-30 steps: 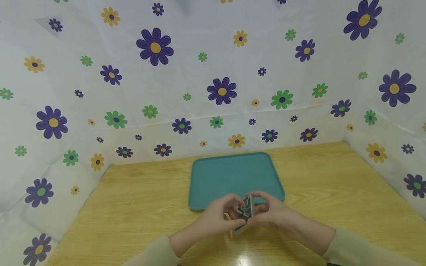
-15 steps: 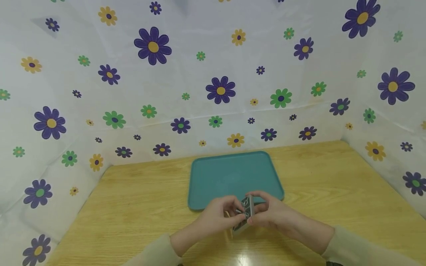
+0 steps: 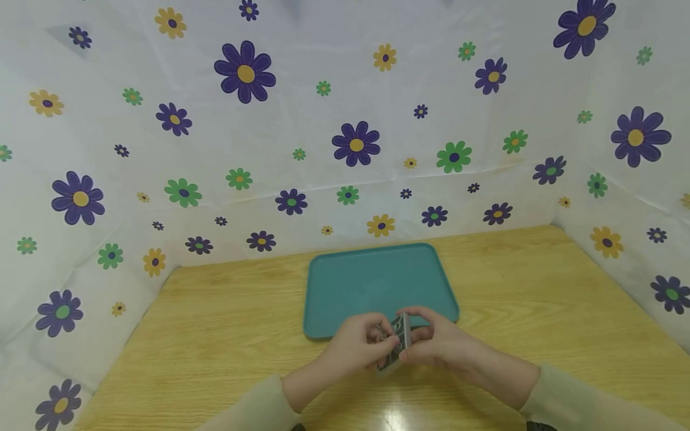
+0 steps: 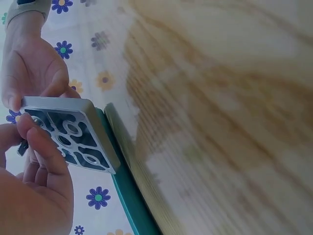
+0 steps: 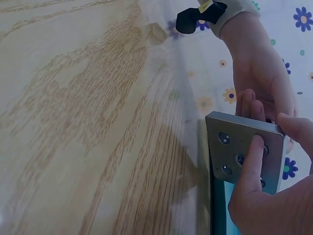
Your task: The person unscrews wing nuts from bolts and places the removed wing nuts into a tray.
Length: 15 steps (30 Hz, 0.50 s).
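My right hand (image 3: 453,344) grips a silver metal plate (image 4: 73,134) by its edges, tilted up above the table. Its ribbed, recessed face with round holes shows in the left wrist view. In the right wrist view the plate's smooth back (image 5: 249,142) has several round holes, and the right index finger lies flat across it. My left hand (image 3: 353,344) is at the ribbed face, thumb and fingers pinching a small dark bolt (image 4: 22,147) near a corner hole. The threaded end sticks out behind the fingers; the rest is largely hidden by them.
Behind the hands lies a teal tray (image 3: 377,287) on the wooden table (image 3: 232,317). A white cloth with printed flowers (image 3: 302,120) hangs around the back and sides of the table.
The left fingers have shifted against the plate's ribbed face, and the bolt seen sticking out earlier is now mostly covered by them in the head view. The right hand keeps its grip.
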Each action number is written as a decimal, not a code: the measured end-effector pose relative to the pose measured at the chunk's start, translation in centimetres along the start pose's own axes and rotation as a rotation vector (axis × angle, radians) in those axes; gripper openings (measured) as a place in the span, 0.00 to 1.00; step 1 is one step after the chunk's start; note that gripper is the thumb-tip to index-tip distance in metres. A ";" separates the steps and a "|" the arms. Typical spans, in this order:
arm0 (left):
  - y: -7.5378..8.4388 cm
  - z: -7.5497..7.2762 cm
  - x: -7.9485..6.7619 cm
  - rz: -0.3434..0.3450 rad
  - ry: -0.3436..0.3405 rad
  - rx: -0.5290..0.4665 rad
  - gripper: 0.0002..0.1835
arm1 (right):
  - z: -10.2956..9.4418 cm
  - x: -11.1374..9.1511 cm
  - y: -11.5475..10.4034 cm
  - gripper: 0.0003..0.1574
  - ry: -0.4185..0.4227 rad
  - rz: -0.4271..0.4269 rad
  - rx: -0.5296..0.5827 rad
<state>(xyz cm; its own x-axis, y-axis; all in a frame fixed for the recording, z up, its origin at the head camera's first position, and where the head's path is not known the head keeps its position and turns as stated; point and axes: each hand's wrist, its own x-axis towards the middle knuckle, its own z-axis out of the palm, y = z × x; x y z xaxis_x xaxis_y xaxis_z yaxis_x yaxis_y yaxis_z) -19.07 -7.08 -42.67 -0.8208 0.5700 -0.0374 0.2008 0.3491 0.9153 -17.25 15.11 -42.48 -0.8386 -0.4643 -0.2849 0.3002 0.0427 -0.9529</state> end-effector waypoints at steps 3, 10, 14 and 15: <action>0.2 0.2 0.0 -0.026 0.007 -0.024 0.07 | 0.0 0.0 0.1 0.57 -0.002 -0.006 -0.008; 0.7 0.4 0.0 -0.097 0.014 -0.105 0.09 | 0.0 0.2 0.1 0.57 0.014 -0.001 -0.048; 0.6 0.2 0.0 -0.116 0.011 -0.117 0.11 | -0.1 0.0 -0.1 0.57 0.021 0.003 -0.059; 0.6 0.1 -0.1 -0.118 0.008 -0.122 0.12 | -0.1 -0.1 -0.1 0.57 0.023 0.004 -0.058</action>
<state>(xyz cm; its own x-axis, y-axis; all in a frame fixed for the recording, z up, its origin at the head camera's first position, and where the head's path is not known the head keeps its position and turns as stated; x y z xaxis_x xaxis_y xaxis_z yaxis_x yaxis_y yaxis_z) -18.81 -6.85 -42.20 -0.8390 0.5244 -0.1450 0.0367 0.3203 0.9466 -17.28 15.22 -42.36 -0.8478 -0.4438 -0.2903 0.2771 0.0960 -0.9560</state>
